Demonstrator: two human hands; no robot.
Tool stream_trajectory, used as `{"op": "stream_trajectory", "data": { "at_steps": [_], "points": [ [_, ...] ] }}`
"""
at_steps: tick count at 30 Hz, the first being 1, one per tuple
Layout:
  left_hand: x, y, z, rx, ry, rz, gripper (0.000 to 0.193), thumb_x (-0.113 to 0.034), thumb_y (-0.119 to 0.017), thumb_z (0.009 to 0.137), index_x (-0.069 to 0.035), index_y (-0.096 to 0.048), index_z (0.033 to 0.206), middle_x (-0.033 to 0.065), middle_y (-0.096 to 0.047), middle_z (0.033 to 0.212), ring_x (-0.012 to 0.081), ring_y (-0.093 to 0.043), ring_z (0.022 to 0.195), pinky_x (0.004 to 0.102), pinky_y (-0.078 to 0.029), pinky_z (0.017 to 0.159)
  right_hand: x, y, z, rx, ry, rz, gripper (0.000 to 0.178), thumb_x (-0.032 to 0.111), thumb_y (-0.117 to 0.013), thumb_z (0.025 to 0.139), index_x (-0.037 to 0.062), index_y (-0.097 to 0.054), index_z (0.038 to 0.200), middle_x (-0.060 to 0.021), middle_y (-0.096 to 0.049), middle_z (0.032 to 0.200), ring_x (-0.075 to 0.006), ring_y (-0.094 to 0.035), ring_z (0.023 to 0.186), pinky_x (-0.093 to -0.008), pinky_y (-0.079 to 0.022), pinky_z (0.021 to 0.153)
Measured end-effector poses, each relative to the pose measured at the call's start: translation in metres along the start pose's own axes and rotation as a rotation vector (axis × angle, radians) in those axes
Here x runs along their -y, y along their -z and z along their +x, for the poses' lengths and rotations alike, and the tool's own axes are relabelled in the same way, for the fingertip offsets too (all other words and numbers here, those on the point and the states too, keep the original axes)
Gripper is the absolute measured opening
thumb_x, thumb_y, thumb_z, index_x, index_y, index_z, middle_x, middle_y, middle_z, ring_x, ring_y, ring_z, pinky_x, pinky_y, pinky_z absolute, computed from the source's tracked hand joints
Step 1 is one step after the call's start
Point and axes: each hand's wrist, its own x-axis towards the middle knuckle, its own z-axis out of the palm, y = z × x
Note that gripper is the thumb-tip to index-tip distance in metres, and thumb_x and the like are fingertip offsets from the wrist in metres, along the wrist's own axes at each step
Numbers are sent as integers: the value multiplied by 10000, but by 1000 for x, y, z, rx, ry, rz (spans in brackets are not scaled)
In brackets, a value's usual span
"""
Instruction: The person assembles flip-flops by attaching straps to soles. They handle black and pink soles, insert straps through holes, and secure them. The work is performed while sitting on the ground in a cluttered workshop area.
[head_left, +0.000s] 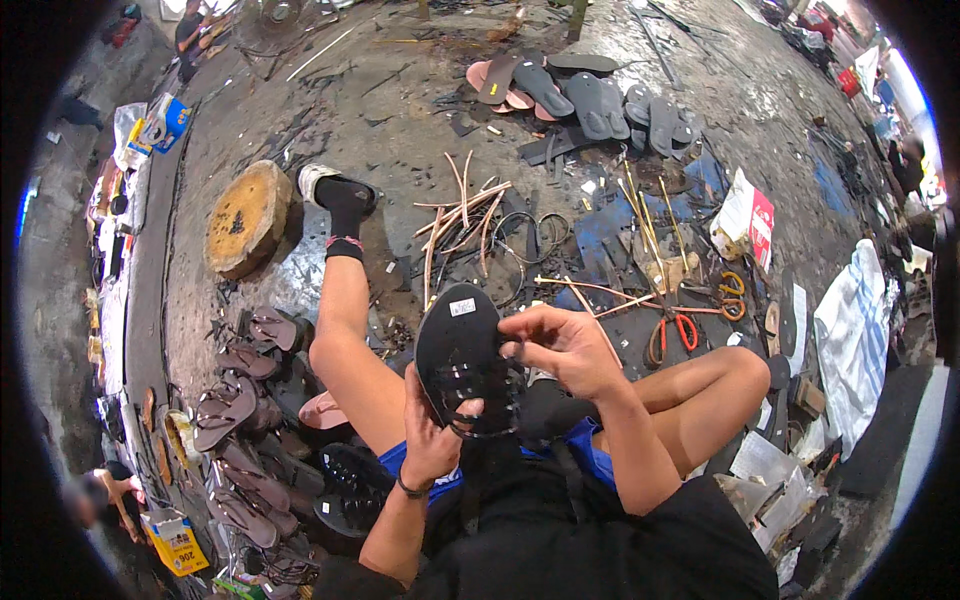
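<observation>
A black sandal [455,345] with a white sticker on its sole and several glossy black straps is held in front of my body, heel end away from me. My left hand [428,440] grips it from the left around the strap end, with fingers partly hidden under the straps. At its right edge, my right hand [565,350] is closed in a pinch, thumb and finger beside the sole. A small dark bit shows at these fingertips, too small to name. Another black strappy sandal [352,490] lies on the floor by my left forearm.
Brown flip-flops [225,412] are heaped at left, near a round wooden block [248,220]. Copper-coloured strips [465,215] lie ahead. Red-handled scissors [672,338] and yellow-handled scissors [732,295] lie at right. Grey soles [598,105] are piled farther off. A person [190,40] sits far left.
</observation>
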Motion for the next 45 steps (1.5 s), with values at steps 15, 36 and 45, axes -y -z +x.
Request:
{"op": "stream_trajectory", "data": {
  "at_steps": [15,36,45],
  "points": [
    [-19,1,10,131,245,-91,688,20,-741,858,-7,-391,1449,64,-633,1252,141,-626,1111,302,-510,983,-71,-1,12,305,-54,945,268,97,-640,936,35,-606,1194,-85,-681,1162,-193,-663,1079,-382,-541,953],
    [-26,-17,24,-5,248,-166,701,121,-674,809,-15,-414,1446,82,-632,1260,170,-639,1129,319,-528,984,-66,-6,6,270,-81,863,661,78,-736,913,73,-420,1494,-85,-587,1372,-219,-605,1214,-394,-511,1018],
    [-12,-21,37,-164,301,-215,492,66,-678,871,-25,-503,1322,92,-673,1127,178,-687,967,318,-587,829,-75,-10,14,136,-139,937,590,83,-678,965,46,-395,1482,-115,-595,1331,-245,-616,1186,-393,-539,976]
  ]
}}
